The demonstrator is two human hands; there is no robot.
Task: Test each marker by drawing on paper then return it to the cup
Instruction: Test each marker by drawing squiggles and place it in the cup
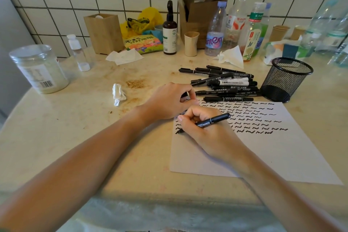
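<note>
The black marker [207, 123] in the right hand [209, 132] carries white lettering that reads "MARKER" along its barrel. The fingers curl round it in a writing grip, tip down on the paper [263, 147] at the left end of the lowest row of black squiggles. In the pile of markers [226, 83] behind the sheet, one white-bodied pen [232, 82] is printed "WHITEBOARD", and a black one beside it shows "701" with Chinese characters. A clear water bottle [215, 30] at the back has a blue label with large letters reading roughly "anten" (partly turned away).

The left hand [169, 100] rests on the paper's top left corner, just beyond the right hand, fingers curled round something small and dark, which I cannot make out. The mesh cup [286, 79] stands upright at the paper's far right corner, touching the marker pile, well apart from both hands.
</note>
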